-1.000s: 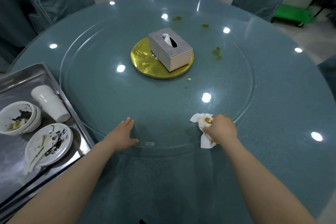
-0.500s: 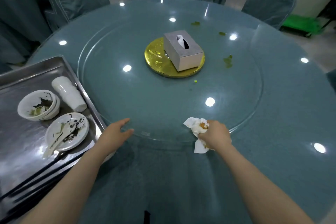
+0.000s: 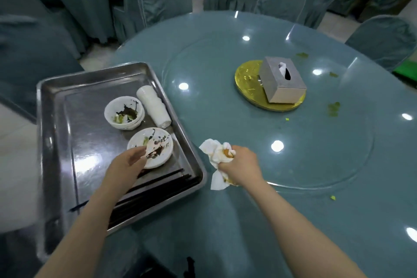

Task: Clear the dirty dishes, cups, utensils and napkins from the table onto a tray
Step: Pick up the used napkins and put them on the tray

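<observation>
Head view, only one there is. Right hand (image 3: 239,165) balled up tight around a stained white napkin (image 3: 216,153), fingers curled and clamped on the middle of it. One crumpled end poking out beyond the knuckles on the tray side, orange smear right at the fingertips, another white corner hanging out under the heel of the hand. Whole wad sitting low over the teal table (image 3: 293,221), just off the near right corner of the metal tray (image 3: 54,142), not over it yet.

Left hand (image 3: 126,165) over the tray, fingers loosely together and reaching onto the near rim of the dirty saucer (image 3: 155,142). Fingertips (image 3: 141,152) touching the rim or the white spoon lying in it, can't tell which, and can't really tell if pinching or only resting.

Past those fingers: stacked dirty bowls (image 3: 124,113), white cups (image 3: 153,106) lying on their side just beyond. Under the wrist, black chopsticks (image 3: 158,187) along the tray's near edge.

Well beyond the right fist: tissue box (image 3: 282,83) on a gold disc (image 3: 248,79), green scraps (image 3: 334,108) scattered on the glass
</observation>
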Demonstrator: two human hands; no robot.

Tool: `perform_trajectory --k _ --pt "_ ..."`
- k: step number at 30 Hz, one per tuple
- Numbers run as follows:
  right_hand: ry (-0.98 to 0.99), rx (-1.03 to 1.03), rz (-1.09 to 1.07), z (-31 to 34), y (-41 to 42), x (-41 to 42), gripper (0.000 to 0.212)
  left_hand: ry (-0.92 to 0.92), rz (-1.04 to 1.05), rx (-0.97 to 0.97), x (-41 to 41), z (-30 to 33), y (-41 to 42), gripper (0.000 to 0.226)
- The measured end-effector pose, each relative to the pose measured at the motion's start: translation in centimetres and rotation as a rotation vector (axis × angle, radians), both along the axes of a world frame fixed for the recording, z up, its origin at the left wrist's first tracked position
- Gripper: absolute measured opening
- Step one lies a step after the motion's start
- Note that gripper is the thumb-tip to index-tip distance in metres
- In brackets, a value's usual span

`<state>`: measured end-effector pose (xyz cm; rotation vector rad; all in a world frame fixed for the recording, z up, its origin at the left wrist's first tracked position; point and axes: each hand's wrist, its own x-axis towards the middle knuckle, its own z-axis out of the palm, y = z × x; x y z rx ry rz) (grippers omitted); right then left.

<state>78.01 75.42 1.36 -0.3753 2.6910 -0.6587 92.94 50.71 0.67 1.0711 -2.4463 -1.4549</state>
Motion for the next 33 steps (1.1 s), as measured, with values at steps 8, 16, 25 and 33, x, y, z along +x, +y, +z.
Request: perform_trajectory --k 8,16,25,33 --pt "0.018 -0.027 0.202 0.9 -11.1 3.3 0.020 0.040 0.135 0.101 5.3 -0.6 -7.2 0.034" --pt "0.012 -0.120 0.417 -0.4 -22.7 7.1 0.023 0.098 0.260 0.138 10.4 -1.0 -12.3 0.033" --pt "-0.165 -0.167 0.424 -4.7 -30.5 11.5 0.039 0.084 0.376 0.149 15.6 -1.7 -15.4 0.029" --pt "-0.188 -0.284 0.422 -3.8 -29.6 10.6 0.066 0.072 0.333 0.157 14.9 -2.2 -15.2 0.029"
